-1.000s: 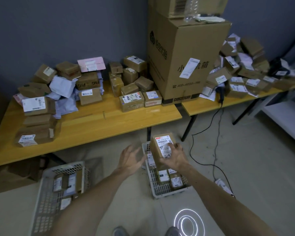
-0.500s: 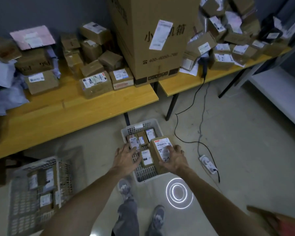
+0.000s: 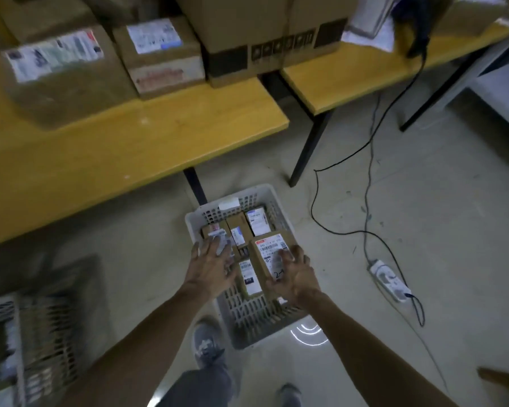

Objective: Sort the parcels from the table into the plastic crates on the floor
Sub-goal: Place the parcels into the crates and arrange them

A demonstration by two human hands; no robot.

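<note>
**Parcel over the crate, right hand in charge**

Right hand (image 3: pixel 294 277) has the labelled parcel (image 3: pixel 269 254), fingers (image 3: pixel 287 255) curled over its label face and near end. Long axis runs 6 to 12 o'clock, label up, at the 3 o'clock side of the white crate (image 3: pixel 247 314). Resting or just above it, I cannot tell. Left hand (image 3: pixel 210 265) sits at 9 o'clock, spread wide and flat over the small parcels (image 3: pixel 259 223) packed inside, holding nothing. My read: the drop goes straight down along that 3 o'clock wall, and the right hand is the one placed for it. Second crate (image 3: pixel 41 333), blurred, lies at 8 o'clock with something inside. More boxes (image 3: pixel 159 51) wait on the yellow surface (image 3: pixel 130 148) at 11 o'clock.
</note>
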